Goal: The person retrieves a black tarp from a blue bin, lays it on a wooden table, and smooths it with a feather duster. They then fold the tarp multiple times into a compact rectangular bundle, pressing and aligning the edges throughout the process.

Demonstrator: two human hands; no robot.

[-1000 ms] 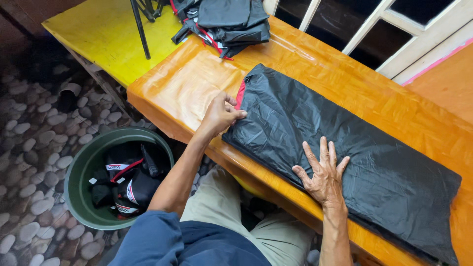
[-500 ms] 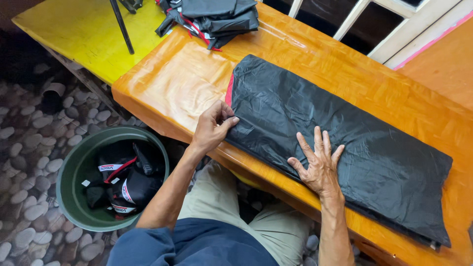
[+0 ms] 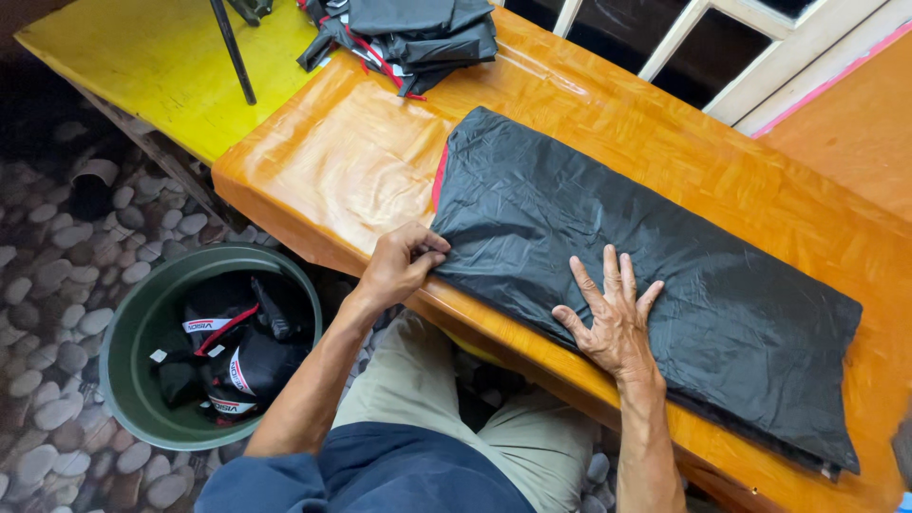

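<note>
A long folded black fabric sheet (image 3: 655,256) with a thin red edge lies flat across the glossy orange wooden table (image 3: 361,161). My left hand (image 3: 404,264) pinches the sheet's near left corner at the table's front edge. Flat on the fabric's near edge rests my right hand (image 3: 616,318), fingers spread and pressing down.
A pile of folded black and red fabric (image 3: 408,38) sits at the table's far end. On the pebbled floor to the left stands a green bucket (image 3: 128,351) with black and red cloth items inside. A yellow table (image 3: 152,57) with a dark pole (image 3: 233,47) adjoins; white frames behind.
My left hand has slid down the sheet's left edge to its near corner and closed on it. The right hand stays spread flat on the fabric.
</note>
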